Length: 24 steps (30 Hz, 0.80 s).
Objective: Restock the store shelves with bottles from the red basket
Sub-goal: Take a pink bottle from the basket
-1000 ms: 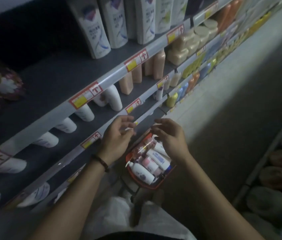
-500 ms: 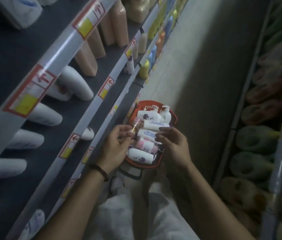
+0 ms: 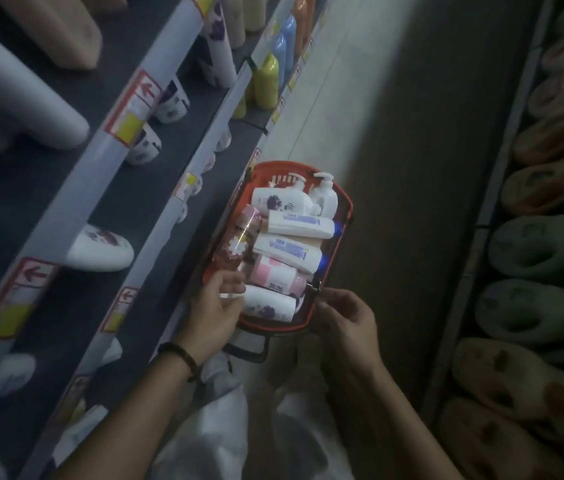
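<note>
Our left fingers (image 3: 228, 279) curl at the near end of a white bottle (image 3: 268, 306) with purple print. Blur hides whether they grip it or only touch it. Behind them the left hand (image 3: 213, 313) hangs over the near left corner of the basket (image 3: 347, 202), with a dark bracelet (image 3: 180, 355) on the wrist. Our right fingers (image 3: 329, 303) are loosely curled and hold nothing. The right hand (image 3: 351, 322) sits just outside the basket's near right corner, and we cannot tell whether it touches the rim.

The basket is red with a black handle (image 3: 249, 355) folded down. It stands on the aisle floor (image 3: 395, 168) just beside the lowest of the shelves (image 3: 156, 81). It is packed with bottles lying on their sides. Beyond the white one lies a pink bottle (image 3: 273, 277), then two white ones with blue print (image 3: 287, 252), then two pump bottles (image 3: 325, 199) at the far end. A clear flowered bottle (image 3: 239, 244) lies along the left wall.

Half a second ago our right hand lay over the near bottles; now it is off to the side and they all show. Our left hand was at the left rim by the clear bottle and now sits nearer us, at the white one. The bottles lie as before.
</note>
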### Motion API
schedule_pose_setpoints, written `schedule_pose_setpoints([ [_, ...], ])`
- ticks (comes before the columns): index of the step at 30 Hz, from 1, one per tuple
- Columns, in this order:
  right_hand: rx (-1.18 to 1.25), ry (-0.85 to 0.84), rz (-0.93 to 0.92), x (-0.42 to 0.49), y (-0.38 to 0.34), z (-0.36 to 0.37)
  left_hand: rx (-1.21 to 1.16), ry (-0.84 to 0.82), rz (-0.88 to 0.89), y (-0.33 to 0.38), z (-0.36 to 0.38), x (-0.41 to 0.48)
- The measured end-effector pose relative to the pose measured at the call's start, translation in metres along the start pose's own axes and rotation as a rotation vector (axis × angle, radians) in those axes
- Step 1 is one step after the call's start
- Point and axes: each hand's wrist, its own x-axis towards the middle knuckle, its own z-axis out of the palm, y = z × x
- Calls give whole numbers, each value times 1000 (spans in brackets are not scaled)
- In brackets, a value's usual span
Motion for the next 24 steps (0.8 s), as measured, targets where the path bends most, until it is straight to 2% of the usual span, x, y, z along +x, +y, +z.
schedule_pose_setpoints([
  [13, -151, 42, 157, 93, 109, 31, 269, -3, -59, -73, 66, 110],
  [16, -144, 51, 188, 109, 112, 44, 337, -26, -90, -74, 78, 131],
  [24, -161, 75, 198, 122, 114, 64, 295, -39, -126, -88, 102, 166],
])
